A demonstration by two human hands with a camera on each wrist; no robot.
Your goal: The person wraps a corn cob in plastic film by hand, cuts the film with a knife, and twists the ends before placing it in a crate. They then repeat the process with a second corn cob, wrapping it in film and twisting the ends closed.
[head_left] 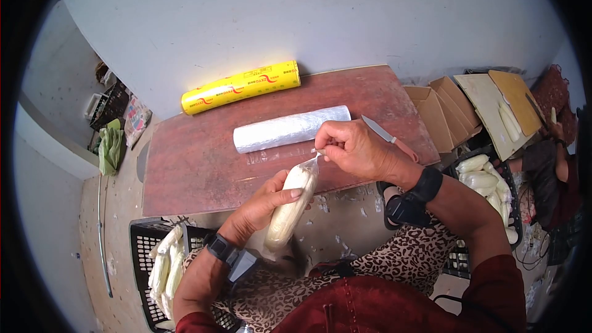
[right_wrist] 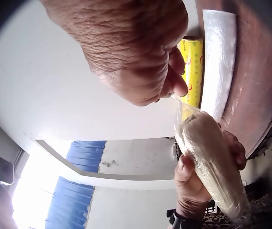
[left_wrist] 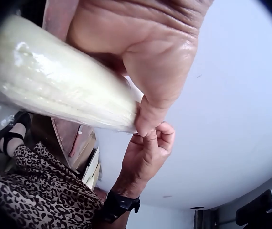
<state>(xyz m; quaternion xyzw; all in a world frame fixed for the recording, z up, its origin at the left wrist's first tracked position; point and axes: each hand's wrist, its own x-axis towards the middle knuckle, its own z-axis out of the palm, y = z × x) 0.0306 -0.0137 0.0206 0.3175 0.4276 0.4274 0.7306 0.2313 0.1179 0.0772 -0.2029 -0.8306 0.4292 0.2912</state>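
Note:
A long pale vegetable (head_left: 287, 214), wrapped in clear plastic film, slants above the lap, in front of the table's near edge. Around its middle the left hand (head_left: 258, 208) grips it, thumb on top. The right hand (head_left: 361, 149) pinches the gathered film end (right_wrist: 179, 104), drawn to a narrow tail at the vegetable's upper tip. In the right wrist view the film stretches from the fingertips down to the vegetable. Just beyond the hands, a roll of clear film (head_left: 290, 129) lies on the table (head_left: 185, 166), with a loose film edge along its near side.
Behind the film lies a yellow printed roll (head_left: 240, 87). A knife with a pink handle (head_left: 405, 150) rests right of the right hand. Black crates of pale vegetables (head_left: 161, 274) stand at both sides. Cardboard boxes (head_left: 441, 114) and another person's arm (head_left: 561, 154) are at right.

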